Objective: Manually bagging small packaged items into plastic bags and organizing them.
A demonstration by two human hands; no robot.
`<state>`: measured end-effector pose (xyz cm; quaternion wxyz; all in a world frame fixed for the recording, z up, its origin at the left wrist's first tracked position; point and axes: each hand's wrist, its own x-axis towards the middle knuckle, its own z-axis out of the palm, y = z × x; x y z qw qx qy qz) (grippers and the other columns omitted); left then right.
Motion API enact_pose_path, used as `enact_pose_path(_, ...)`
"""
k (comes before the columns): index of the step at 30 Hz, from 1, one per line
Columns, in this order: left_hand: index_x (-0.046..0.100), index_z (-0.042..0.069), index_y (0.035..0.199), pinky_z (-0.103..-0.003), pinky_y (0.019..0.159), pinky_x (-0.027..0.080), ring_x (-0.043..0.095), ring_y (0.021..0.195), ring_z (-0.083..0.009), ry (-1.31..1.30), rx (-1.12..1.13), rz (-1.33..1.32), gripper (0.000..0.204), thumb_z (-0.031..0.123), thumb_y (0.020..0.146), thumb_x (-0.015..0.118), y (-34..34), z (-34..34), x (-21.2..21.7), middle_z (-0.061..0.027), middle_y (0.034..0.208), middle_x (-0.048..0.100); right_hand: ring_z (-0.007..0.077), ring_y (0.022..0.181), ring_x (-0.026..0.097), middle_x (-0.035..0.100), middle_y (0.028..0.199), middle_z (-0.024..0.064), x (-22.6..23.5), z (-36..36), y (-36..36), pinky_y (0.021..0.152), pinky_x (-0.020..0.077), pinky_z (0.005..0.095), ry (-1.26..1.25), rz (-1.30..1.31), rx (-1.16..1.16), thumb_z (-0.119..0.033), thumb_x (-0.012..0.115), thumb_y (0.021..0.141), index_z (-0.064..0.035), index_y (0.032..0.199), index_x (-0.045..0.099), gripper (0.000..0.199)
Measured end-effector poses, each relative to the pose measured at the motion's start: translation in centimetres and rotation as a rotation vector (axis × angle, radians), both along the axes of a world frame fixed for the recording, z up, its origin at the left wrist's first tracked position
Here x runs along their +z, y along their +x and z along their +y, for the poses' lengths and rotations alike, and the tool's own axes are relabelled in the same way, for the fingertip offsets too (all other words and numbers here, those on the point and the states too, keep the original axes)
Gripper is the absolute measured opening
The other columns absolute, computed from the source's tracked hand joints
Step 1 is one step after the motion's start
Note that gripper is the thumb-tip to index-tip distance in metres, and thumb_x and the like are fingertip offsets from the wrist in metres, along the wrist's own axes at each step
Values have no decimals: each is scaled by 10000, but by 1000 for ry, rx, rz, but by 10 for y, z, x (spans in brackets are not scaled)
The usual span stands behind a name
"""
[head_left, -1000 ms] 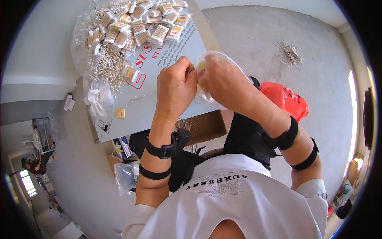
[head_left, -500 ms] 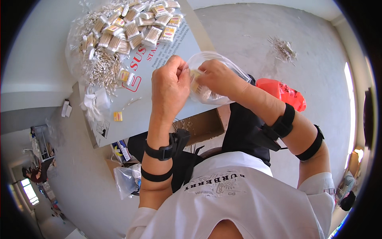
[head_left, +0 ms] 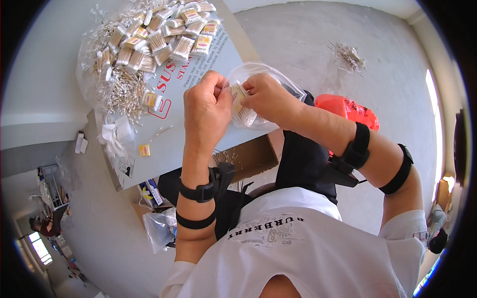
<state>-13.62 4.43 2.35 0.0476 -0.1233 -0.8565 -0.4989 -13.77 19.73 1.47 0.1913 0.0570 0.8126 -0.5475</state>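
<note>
Over the table's near right corner, my left hand (head_left: 208, 102) is closed, its thumb and finger pinching the rim of a clear plastic bag (head_left: 285, 79). My right hand (head_left: 271, 99) reaches into the bag's mouth, fingers closed on a pack of cotton swabs (head_left: 238, 93) with a yellowish label. Beneath it, more white-tipped swabs (head_left: 244, 117) show through the plastic. To the far left lies a heap of packed cotton swabs (head_left: 156, 42), with loose swabs (head_left: 126, 92) spilling from its near side. One labelled pack (head_left: 151, 100) rests at the edge of that pile.
The grey table (head_left: 164, 159) carries a small yellow label card (head_left: 144, 150) and crumpled clear plastic (head_left: 117, 134). Under its edge is a cardboard box (head_left: 253, 161) with swabs. A red plastic bag (head_left: 343, 109) sits to the right; scattered swabs (head_left: 348, 57) lie on the floor.
Both hands have stayed at the bag. My right fingers have shifted slightly, and the pack of cotton swabs shows more plainly between my hands. The whole view has moved a little.
</note>
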Motion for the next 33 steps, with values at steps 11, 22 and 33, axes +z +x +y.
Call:
enact_pose_path(11, 597, -13, 835, -220, 452, 415, 519, 500, -56, -37, 11, 26, 13, -22, 833, 607, -4, 1, 3, -25, 623, 586, 370, 928, 634, 644, 1016, 255, 7, 0, -8, 803, 504, 407, 445, 246, 327, -116, 664, 730, 34, 1214, 559, 518)
enact_pose_path(22, 592, -17, 839, -223, 462, 410, 510, 494, -54, -18, -33, -50, 42, -52, 816, 595, 2, 6, 1, -28, 619, 582, 223, 570, 661, 628, 810, 206, 10, 5, -5, 464, 534, 298, 79, 0, 102, 4, 730, 733, 127, 1201, 418, 576)
enact_pose_path(33, 596, -10, 891, -325, 594, 468, 608, 659, -225, -54, 15, 206, 197, -48, 713, 673, 7, -7, 26, -126, 752, 613, 350, 798, 670, 663, 884, 197, 62, 32, 17, 667, 536, 414, 756, 529, 378, -146, 693, 797, 42, 918, 564, 259)
